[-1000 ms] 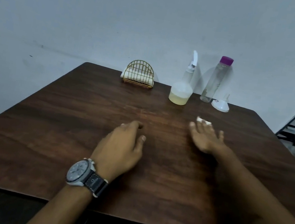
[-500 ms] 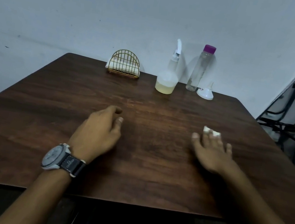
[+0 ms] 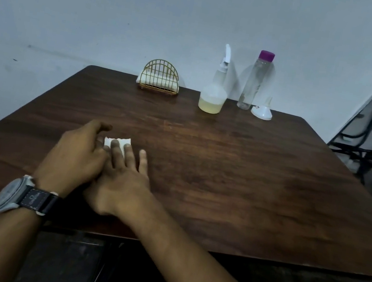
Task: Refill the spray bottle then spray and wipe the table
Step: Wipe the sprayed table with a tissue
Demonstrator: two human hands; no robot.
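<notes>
The dark brown wooden desk (image 3: 236, 174) carries a gold wire napkin holder (image 3: 160, 79) at its far edge; right of the holder stand a translucent spray bottle (image 3: 213, 93), a clear purple-capped bottle (image 3: 254, 81) and a white funnel (image 3: 262, 111). A white folded tissue (image 3: 118, 142) lies nearer than the holder.

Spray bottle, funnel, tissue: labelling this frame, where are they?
spray bottle (image 3: 213, 96), head view, round body.
funnel (image 3: 261, 112), head view, wide cone.
tissue (image 3: 118, 141), head view, exposed white corner.

Dim, soft, wide-angle edge distortion
</notes>
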